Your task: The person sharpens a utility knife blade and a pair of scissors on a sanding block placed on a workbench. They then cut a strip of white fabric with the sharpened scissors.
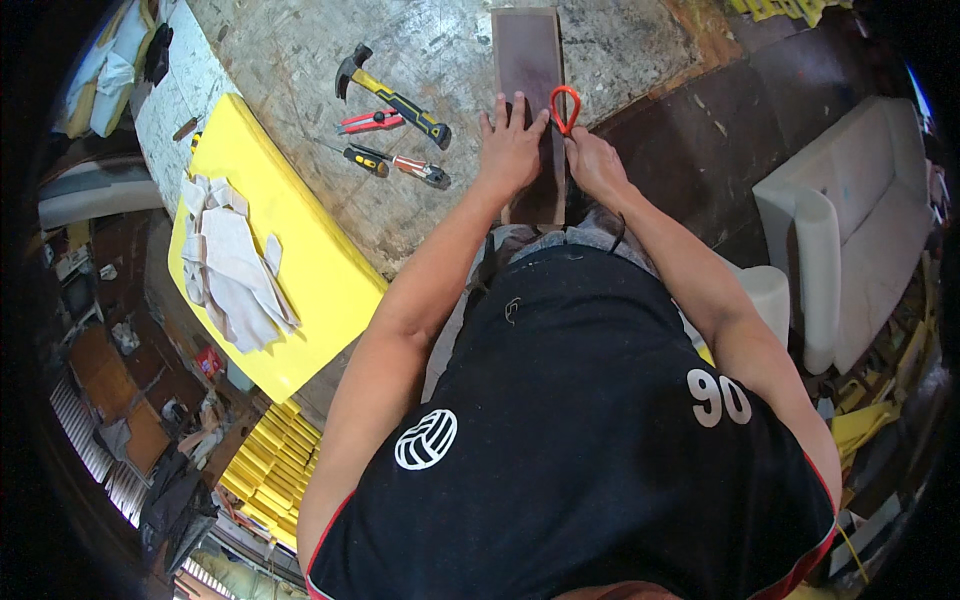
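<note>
Dark brown board [527, 62] lies lengthwise on the worktable [275, 55] in the head view, its near end close to our waist. We reach our left forearm up and slightly inward, the left hand [512, 155] palm down and fingers spread on the board, pressed flat and grasping nothing. Our right hand [597, 168] angles in at the board's right edge with fingers curled, an orange loop handle [566, 130] jutting past the thumb, though we cannot tell how firmly it is gripped.
</note>
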Tool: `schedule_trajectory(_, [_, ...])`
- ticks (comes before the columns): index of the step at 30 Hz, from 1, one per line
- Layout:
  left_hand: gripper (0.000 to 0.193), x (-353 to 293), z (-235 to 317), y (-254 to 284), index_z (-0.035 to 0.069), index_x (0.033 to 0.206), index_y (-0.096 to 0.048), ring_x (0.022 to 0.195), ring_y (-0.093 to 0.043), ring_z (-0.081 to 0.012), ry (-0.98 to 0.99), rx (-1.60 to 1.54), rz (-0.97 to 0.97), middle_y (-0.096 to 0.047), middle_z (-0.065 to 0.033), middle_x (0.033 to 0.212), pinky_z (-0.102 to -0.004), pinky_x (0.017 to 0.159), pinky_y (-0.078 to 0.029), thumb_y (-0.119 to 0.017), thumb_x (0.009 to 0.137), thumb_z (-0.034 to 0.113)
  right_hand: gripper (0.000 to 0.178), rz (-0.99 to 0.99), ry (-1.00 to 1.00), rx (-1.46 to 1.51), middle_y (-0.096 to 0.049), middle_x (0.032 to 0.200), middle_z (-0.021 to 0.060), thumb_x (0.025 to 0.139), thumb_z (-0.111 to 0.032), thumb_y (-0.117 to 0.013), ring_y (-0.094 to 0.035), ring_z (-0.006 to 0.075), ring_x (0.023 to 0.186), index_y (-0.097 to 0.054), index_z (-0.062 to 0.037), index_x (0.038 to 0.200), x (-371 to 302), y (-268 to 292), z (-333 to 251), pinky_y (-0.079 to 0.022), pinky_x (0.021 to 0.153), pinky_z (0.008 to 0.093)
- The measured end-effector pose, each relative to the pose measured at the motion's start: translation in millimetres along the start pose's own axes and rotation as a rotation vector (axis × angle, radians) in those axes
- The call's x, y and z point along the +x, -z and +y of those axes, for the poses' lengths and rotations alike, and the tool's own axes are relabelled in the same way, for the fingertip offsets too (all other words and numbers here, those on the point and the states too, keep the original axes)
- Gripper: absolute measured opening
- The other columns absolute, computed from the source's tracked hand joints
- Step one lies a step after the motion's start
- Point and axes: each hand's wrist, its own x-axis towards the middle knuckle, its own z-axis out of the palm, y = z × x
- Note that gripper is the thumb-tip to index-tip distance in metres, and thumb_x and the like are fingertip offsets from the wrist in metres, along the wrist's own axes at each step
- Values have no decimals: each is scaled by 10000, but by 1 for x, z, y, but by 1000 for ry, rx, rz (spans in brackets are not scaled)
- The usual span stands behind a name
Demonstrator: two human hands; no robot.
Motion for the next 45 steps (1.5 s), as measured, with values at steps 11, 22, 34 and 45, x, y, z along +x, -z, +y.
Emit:
schedule_trajectory(11, [630,-2,-4,-7,215,1454,-546,1483,-238,-494,-11,-5,39,-319,-227,1598,-712,1142,-215,-648,833,185,210,31,43,19,-646,975,308,1021,-203,-490,-615,525,943,-544,-14,1095,2,-4,3,-478,795,600])
schedule_trajectory(22, [624,-8,5,-1,205,1451,-551,1474,-266,-477,-5,17,48,-340,-227,1582,-688,1145,-238,-643,836,162,240,73,82,1,-645,995,296,1030,-236,-470,-624,507,932,-561,-21,1088,-6,-14,14,-484,794,600])
schedule_trajectory(34, [651,-22,9,-1,196,1449,-547,1486,-240,-485,-5,-33,-14,-322,-225,1591,-699,1144,-230,-669,810,167,224,-2,48,6,-652,976,288,1025,-234,-478,-620,505,964,-561,-52,1127,-15,-11,18,-483,816,597])
schedule_trajectory(45, [713,-44,22,1,233,1516,-461,1505,-204,-476,3,-25,-149,-268,-223,1620,-702,1162,-194,-646,834,137,237,-58,62,-19,-650,1008,278,1034,-242,-463,-618,508,960,-549,-32,1101,-35,-17,32,-482,811,593])
